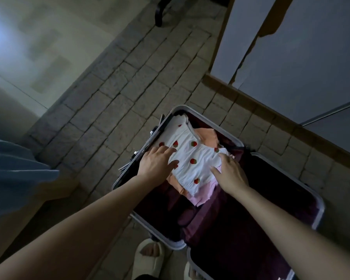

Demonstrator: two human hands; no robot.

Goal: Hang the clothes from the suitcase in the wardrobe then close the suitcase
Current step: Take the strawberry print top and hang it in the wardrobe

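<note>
Both hands are laid flat, fingers loosely spread: left hand [157,162] and right hand [229,173] at opposite edges of a folded white strawberry-print garment [194,158], topping a stack in the open grey-rimmed, maroon-lined suitcase [319,207]. Nothing appears unpacked yet; hanging and closing remain.
</note>
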